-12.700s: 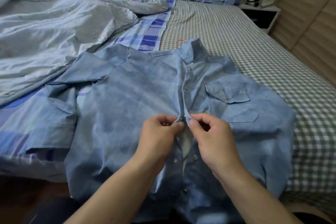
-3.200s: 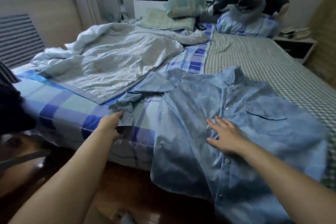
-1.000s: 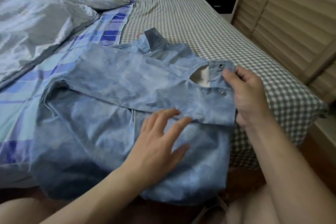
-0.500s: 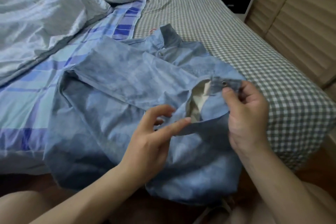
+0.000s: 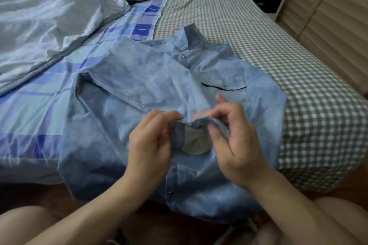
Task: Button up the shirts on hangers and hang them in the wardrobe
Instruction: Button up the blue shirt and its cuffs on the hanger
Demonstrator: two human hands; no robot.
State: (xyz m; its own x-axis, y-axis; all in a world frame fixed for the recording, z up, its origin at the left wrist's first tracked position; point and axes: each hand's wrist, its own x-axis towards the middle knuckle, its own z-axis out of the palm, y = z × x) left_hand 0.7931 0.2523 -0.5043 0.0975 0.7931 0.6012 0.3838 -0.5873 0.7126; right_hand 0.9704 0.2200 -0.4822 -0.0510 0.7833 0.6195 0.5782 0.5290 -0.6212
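Observation:
A light blue denim shirt (image 5: 139, 85) lies front-up on the bed, collar pointing away, its snaps fastened down the placket and its hem hanging over the near edge. One sleeve is folded across the chest. My left hand (image 5: 149, 145) pinches one side of the sleeve cuff (image 5: 196, 122), and my right hand (image 5: 237, 141) pinches the other side, with the cuff's opening showing a pale lining between them. No hanger is visible.
A crumpled pale blue quilt (image 5: 49, 16) covers the left of the bed (image 5: 249, 32). Pillows lie at the head. A nightstand (image 5: 266, 0) stands at the far right, and slatted wardrobe doors (image 5: 334, 26) run along the right side. Dark floor lies below the bed's edge.
Both hands have closed in on the sleeve cuff. My left hand, open over the shirt half a second ago, now pinches the cuff, and the cuff has shifted left and nearer to me.

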